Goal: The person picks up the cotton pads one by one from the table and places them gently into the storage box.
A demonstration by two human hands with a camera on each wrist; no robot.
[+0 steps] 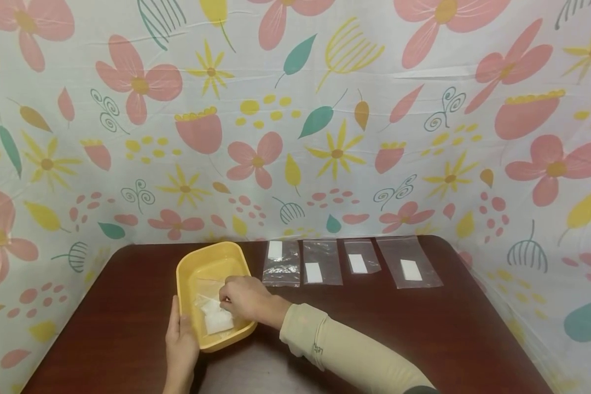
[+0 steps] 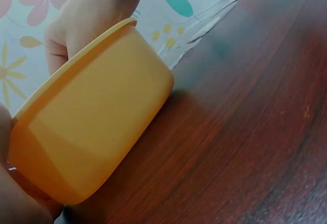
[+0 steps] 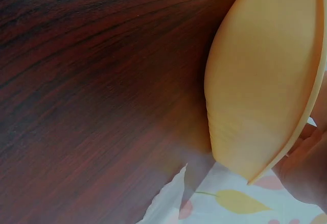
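Observation:
A yellow plastic tub [image 1: 212,259] stands on the table, its outer wall [image 2: 102,116] filling much of the left wrist view. My left hand [image 1: 181,339] holds it by its left side. Inside lie clear plastic bags [image 1: 208,285] with white labels or slips [image 1: 219,322]. My right hand [image 1: 246,297] reaches over the right rim into the tub, fingers curled and pinching at a clear bag there. Its fingertips are partly hidden. In the right wrist view the tub wall [image 3: 260,70] blocks the bags, and the right hand [image 3: 306,168] shows beyond the rim.
Along the table's far edge lie several clear zip bags in a row, each with a white slip, from the leftmost bag [image 1: 282,273] to the rightmost bag [image 1: 428,278]. The dark wooden table [image 1: 374,323] meets a floral cloth [image 1: 325,208] behind and at the sides.

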